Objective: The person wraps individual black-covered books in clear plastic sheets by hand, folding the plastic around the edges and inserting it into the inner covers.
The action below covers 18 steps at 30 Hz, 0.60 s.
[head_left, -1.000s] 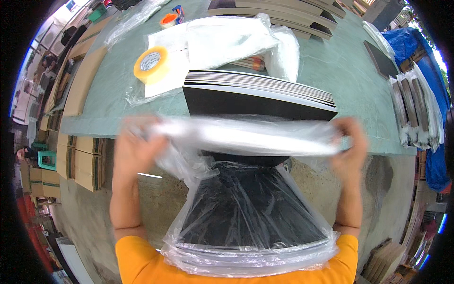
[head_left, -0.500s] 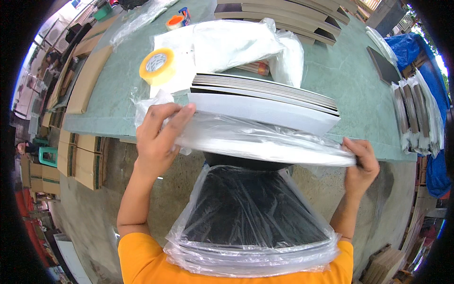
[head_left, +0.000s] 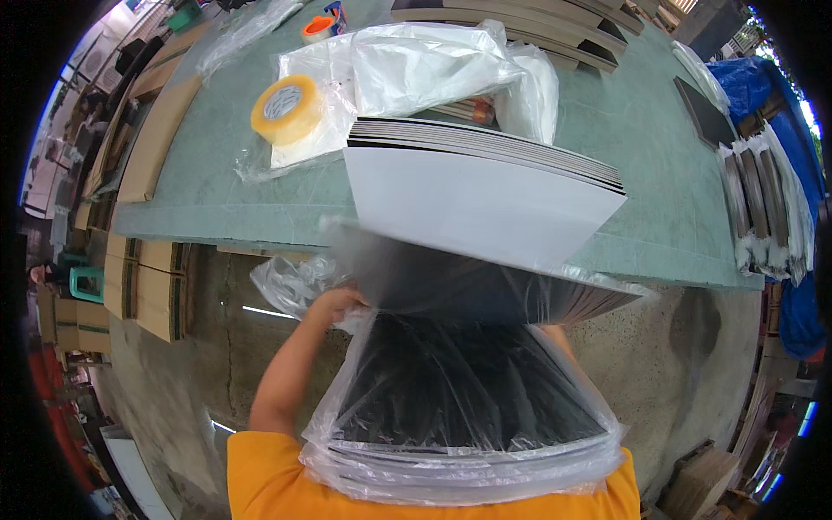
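Bagged black board [head_left: 451,277], right here, just beyond and to the right of the left fingertips, a bit blurred, tilted, its long axis running left to right with the right end lower! The left hand [head_left: 340,301] is the one in plain sight, at the board's near left edge, fingers curled in by the film; whether they're clamped on it, I can't tell. The right hand is hidden by board and film, only its forearm [head_left: 565,341] showing, so no call on those fingers. Crumpled loose film [head_left: 295,279] bunches just left of the left fingers. On the near side, close below them, sits a plastic-wrapped black stack [head_left: 468,381], against the orange shirt [head_left: 269,468]. And straight beyond, a white-topped stack of boards [head_left: 477,195] at the edge of the green table [head_left: 667,199], crowding the space ahead! Farther out, ahead-left of the fingers: clear tape roll [head_left: 303,121], then folded plastic bags [head_left: 416,74].
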Available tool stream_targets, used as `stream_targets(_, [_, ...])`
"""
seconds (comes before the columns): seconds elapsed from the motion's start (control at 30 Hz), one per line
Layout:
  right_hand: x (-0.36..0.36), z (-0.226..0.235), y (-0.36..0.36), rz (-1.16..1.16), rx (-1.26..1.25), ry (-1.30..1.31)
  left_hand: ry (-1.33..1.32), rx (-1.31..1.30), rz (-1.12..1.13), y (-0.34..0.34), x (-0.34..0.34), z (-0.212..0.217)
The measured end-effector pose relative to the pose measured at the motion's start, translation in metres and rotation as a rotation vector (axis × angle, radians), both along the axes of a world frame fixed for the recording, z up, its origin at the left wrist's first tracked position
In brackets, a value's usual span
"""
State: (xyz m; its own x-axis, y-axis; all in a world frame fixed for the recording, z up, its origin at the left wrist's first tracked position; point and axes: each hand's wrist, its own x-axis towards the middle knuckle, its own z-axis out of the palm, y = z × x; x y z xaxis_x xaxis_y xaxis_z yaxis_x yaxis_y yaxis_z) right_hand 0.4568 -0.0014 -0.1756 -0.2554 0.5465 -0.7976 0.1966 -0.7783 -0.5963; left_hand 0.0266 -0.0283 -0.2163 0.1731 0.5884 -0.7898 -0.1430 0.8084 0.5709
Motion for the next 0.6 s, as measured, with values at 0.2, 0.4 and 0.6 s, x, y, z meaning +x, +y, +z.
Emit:
stream_targets(0.2, [0.013, -0.047, -0.007, 0.301, 0.229, -0.116, 0.149, 0.124, -0.221, 0.001, 0.023, 0.035])
stream_targets(0.4, [-0.006, -0.006, 0.012, 0.395, 0.586, -0.546, 0.558, 0.955, -0.721, 0.003, 0.009, 0.014])
stream_targets(0.6, [-0.002, 0.216, 0.015, 0.302, 0.754, 0.055, 0.367, 0.928, -0.414, 0.006, 0.032, 0.271])
